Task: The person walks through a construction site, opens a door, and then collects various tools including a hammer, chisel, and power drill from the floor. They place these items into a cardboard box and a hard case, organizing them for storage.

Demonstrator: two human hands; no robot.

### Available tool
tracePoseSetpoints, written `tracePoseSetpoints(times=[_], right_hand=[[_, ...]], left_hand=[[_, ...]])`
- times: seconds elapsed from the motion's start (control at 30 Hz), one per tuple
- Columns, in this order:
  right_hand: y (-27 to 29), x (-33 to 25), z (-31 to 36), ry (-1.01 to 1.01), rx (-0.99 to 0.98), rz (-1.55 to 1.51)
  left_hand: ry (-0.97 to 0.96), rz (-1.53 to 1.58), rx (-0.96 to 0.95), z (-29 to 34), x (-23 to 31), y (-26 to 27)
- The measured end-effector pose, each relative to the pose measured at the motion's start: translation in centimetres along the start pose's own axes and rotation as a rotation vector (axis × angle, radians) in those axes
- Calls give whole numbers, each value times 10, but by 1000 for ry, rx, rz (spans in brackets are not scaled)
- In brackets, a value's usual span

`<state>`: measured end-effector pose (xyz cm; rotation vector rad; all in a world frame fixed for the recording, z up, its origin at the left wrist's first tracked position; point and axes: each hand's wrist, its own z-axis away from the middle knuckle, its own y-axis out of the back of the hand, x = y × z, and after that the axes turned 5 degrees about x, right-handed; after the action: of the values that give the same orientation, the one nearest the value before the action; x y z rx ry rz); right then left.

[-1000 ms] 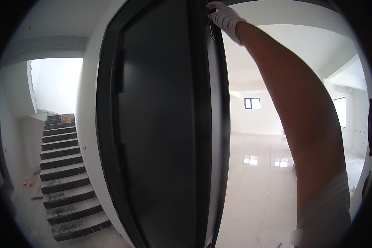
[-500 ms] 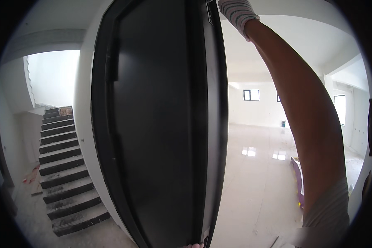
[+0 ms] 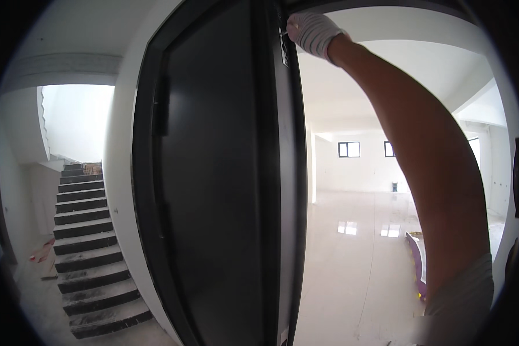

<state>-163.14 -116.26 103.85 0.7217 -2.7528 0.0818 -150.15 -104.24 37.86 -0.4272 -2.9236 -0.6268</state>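
A tall dark door (image 3: 219, 184) stands ajar in front of me, its narrow edge turned toward me. My right hand (image 3: 312, 32), in a white glove, is raised to the top of that edge, beside a small metal plate (image 3: 284, 51) set into it. The fingers are curled there, and a thin pale thing seems pinched between them; what it is I cannot make out. My bare right forearm runs down to the lower right. My left hand is out of sight.
A grey concrete staircase (image 3: 86, 248) climbs at the left behind a white wall. Past the door lies a bright room with a glossy pale floor (image 3: 352, 265), two small dark windows (image 3: 349, 149) and a purple object (image 3: 416, 259) on the floor.
The view has tilted: my gloved hand left the upper rim half a second ago and is now back in sight at the door's top edge. The door stays put.
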Motion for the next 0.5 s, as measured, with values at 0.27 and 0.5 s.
tracePoseSetpoints(times=[0.27,0.5], right_hand=[[7,-9,4,-49,-41,42],[10,-9,4,8,-41,117]], left_hand=[[16,32,36,-1,-3,-3],[-47,50,-9,8,-12,-14]])
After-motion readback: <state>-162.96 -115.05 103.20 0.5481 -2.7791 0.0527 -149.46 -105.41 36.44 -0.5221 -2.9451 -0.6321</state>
